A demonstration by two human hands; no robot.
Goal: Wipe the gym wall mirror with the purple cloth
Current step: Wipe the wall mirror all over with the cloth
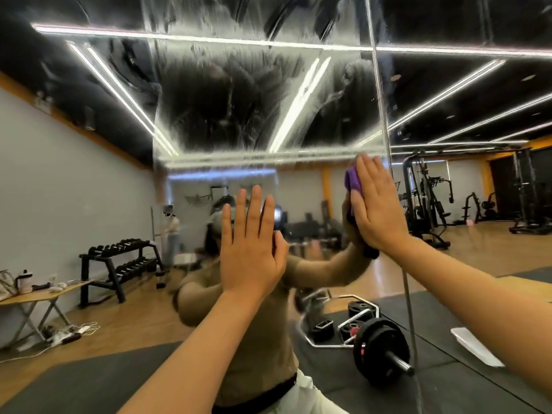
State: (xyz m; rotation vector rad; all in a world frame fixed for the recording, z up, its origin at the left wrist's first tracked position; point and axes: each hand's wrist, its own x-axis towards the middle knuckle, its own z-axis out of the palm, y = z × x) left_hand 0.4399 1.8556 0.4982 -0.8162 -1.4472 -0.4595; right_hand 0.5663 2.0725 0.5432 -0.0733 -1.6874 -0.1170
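Hands flat on streaked mirror (227, 94), fingers straight: left hand (251, 246) bare, right hand (378, 207) pressing purple cloth (353, 182).

Wood floor (125, 324) with black mats (89, 380) across the bottom. Loaded barbell (378, 351) sits lower right, dumbbell rack (119, 264) and folding table (44, 294) at left.

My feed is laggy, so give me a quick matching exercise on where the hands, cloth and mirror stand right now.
Things:
1. left hand
2. right hand
3. cloth
4. mirror

States:
A. streaked with wet smears across its upper part
B. flat on the glass, holding nothing
C. purple, pinned against the glass
D. pressing the cloth with straight fingers

Pairs: 1-B, 2-D, 3-C, 4-A
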